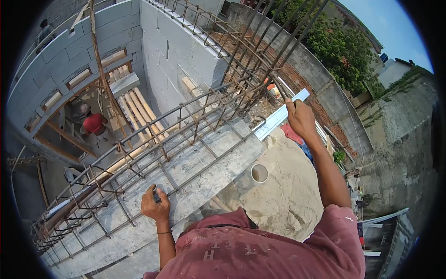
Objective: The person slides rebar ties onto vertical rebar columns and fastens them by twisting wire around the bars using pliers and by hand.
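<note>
My left hand (155,204) is above the concrete slab beside the rebar cage (195,123), its fingers bent and its thumb apart from them. Nothing shows clearly between those fingers. Raised off to the right, my right hand (301,118) is closed round a dark, thin bar-like tool (280,87), which points up toward the corner where upright bars meet the cage. The far end of that tool is lost among the rebar. Long steel bars tied with stirrups make up the cage, lying along the grey concrete slab (232,153).
Below on the left, a person in a red top (94,123) crouches near wooden poles (141,111) inside grey block walls (172,56). A sand heap (288,181) lies below the slab, with a round white pipe or container (259,173) nearby. Upright rebars (297,32) rise at the corner.
</note>
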{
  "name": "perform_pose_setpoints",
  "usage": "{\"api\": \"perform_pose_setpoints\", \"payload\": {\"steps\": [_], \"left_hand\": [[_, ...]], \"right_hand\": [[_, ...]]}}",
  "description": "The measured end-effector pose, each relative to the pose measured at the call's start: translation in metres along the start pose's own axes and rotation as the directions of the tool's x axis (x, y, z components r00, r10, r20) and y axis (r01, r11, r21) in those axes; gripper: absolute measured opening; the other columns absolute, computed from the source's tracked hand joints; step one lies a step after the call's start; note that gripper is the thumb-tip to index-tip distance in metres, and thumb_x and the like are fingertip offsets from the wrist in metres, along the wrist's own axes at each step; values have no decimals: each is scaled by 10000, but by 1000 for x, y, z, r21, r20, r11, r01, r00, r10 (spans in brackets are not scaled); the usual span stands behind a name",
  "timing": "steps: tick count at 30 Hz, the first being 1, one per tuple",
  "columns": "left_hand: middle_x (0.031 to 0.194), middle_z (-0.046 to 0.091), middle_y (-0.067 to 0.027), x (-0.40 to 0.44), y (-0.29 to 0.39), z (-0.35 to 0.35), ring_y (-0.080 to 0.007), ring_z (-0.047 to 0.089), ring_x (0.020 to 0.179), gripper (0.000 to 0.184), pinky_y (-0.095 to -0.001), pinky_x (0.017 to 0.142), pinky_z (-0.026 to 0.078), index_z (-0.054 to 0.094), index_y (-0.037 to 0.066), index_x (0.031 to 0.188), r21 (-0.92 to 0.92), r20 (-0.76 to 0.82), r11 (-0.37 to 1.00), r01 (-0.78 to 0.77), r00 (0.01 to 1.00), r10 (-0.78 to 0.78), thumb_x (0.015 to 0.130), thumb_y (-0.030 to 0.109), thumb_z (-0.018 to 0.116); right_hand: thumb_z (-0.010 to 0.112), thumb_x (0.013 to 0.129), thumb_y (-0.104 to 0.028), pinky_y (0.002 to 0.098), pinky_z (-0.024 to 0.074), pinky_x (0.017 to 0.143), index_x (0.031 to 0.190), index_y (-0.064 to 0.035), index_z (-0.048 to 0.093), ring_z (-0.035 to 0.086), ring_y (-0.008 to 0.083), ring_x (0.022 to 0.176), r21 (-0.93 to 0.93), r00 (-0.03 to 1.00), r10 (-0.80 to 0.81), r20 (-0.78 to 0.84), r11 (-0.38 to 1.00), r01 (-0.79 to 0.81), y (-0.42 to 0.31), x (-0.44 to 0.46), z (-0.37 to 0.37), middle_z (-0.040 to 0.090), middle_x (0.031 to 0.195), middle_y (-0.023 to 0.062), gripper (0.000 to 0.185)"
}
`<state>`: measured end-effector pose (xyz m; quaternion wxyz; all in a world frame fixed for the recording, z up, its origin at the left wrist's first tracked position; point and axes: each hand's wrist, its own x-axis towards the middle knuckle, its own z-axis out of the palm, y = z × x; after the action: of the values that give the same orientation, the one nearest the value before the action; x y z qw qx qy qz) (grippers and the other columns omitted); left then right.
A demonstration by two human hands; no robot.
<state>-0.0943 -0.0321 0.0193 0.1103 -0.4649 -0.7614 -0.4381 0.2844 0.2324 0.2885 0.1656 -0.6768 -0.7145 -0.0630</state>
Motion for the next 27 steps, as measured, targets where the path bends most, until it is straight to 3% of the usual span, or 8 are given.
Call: {"api": "perform_pose_setpoints", "payload": {"steps": [4,7,11,18,22,24,26,27], "left_hand": [[813,702,-100,1,1,-1,-280,662,690,169,-391,618,515,736,72,1009,4,-21,1000,-9,1000,9,872,163,697],[818,706,-98,-1,-1,1,-291,662,691,165,-392,615,515,740,77,998,0,-43,999,-35,998,35,865,168,703],[823,708,-92,-2,1,-6,-299,660,696,159,-397,616,515,742,81,986,-40,-33,998,-53,998,52,858,168,704],[833,708,-81,0,8,-11,-296,654,717,142,-406,631,516,747,96,978,-63,-47,993,-99,994,96,854,149,703],[863,719,-96,1,17,-18,-301,671,777,150,-407,701,528,748,78,985,-135,10,990,-50,999,52,857,142,703],[909,726,-113,5,30,-17,-309,680,833,173,-407,755,533,747,63,1006,-294,49,956,5,999,10,860,145,704],[1068,716,-159,19,57,-19,-339,670,1007,264,-419,893,520,724,39,1110,-504,169,862,47,985,45,874,156,704],[1181,700,-189,32,80,-19,-362,652,1126,337,-430,977,502,702,29,1193,-566,229,824,31,966,122,884,165,704]], "right_hand": [[608,1013,-458,401,519,555,816,15,594,641,268,549,388,966,197,167,888,-248,-12,-16,13,633,645,136,512],[729,955,-217,291,531,446,868,-71,577,600,137,468,835,848,-88,523,251,-489,-15,-22,16,613,647,35,228],[708,950,-130,335,651,609,967,-51,579,656,146,572,863,844,-198,499,23,-505,-2,-25,32,651,767,50,152],[718,944,-134,346,675,748,1111,12,645,687,167,943,913,913,-32,407,-29,-408,-1,-44,47,678,1014,109,233],[722,950,-165,336,598,841,1147,13,665,678,169,988,919,919,-68,388,97,-381,2,-42,60,684,1122,89,272],[729,933,-183,362,519,978,1212,11,662,640,241,1196,934,927,-118,356,34,-355,5,-59,67,646,1308,142,346],[732,911,-192,412,412,1126,1188,6,664,471,318,1426,987,965,-241,104,-92,-129,-9,-83,58,523,1492,205,347],[721,900,-172,502,282,1209,1091,-30,670,286,397,1527,962,959,-253,130,-201,-184,-21,-100,44,373,1602,240,243]]}}
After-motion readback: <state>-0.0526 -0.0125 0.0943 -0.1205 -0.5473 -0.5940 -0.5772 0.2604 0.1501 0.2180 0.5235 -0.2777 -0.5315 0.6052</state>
